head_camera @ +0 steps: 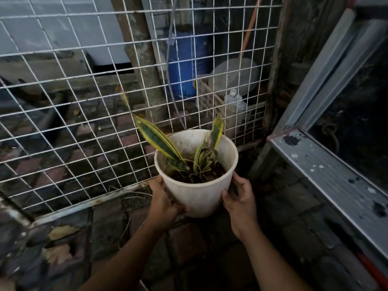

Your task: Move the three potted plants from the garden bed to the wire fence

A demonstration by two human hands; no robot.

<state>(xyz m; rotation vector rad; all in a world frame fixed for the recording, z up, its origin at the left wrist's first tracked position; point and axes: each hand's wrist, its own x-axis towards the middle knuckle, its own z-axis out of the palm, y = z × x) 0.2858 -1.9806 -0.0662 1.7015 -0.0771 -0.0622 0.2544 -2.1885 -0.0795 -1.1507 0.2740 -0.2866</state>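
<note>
A white plastic pot (199,194) with a yellow-edged snake plant (159,141) is held between both hands, close in front of the white wire fence (84,114). My left hand (162,201) grips the pot's left side and lower edge. My right hand (239,200) presses against its right side. The pot's base is near the brick paving by the fence's bottom rail; whether it touches the ground I cannot tell. No other potted plants are in view.
A grey metal frame with dark netting (327,171) runs along the right. Behind the fence stand a blue barrel (186,64), a pale crate (212,101) and a wooden post (142,57). Dry leaves (60,232) lie on the paving at lower left.
</note>
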